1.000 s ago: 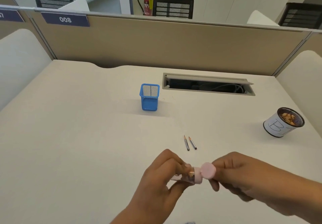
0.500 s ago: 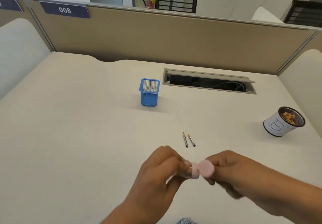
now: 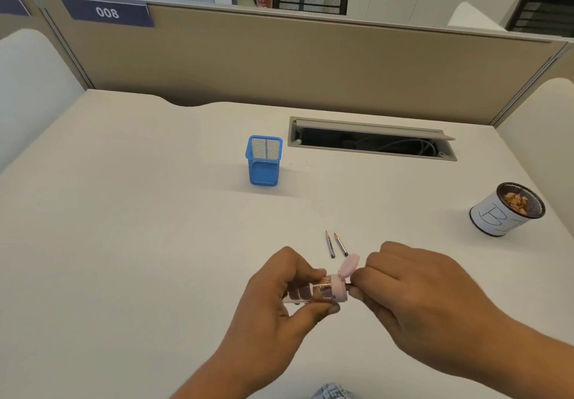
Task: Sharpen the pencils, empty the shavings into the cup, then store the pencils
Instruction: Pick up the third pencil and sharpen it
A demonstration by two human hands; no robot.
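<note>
My left hand point(image 3: 279, 299) grips a clear pencil sharpener point(image 3: 337, 288) with a pink cap, held sideways low over the desk, with shavings inside its body. Its round pink lid point(image 3: 349, 265) stands flipped up. My right hand point(image 3: 419, 290) pinches at the cap's face, where a dark stub that looks like a short pencil point(image 3: 348, 286) shows between fingertips and cap. Two short sharpened pencils point(image 3: 330, 244) point(image 3: 341, 244) lie side by side just beyond my hands. A white-wrapped mesh cup point(image 3: 497, 218) with shavings sits at the right. The blue mesh pencil holder point(image 3: 264, 165) stands mid-desk.
An open cable hatch point(image 3: 372, 142) is set into the desk point(image 3: 124, 227) behind the holder. Beige partitions point(image 3: 279, 63) wall the back and sides. A bit of grey-blue fabric point(image 3: 332, 392) shows at the bottom edge.
The pink lid has swung up off the cap's face. My right hand let go of the lid and now pinches at the cap's opening. Both hands stay in the same spot.
</note>
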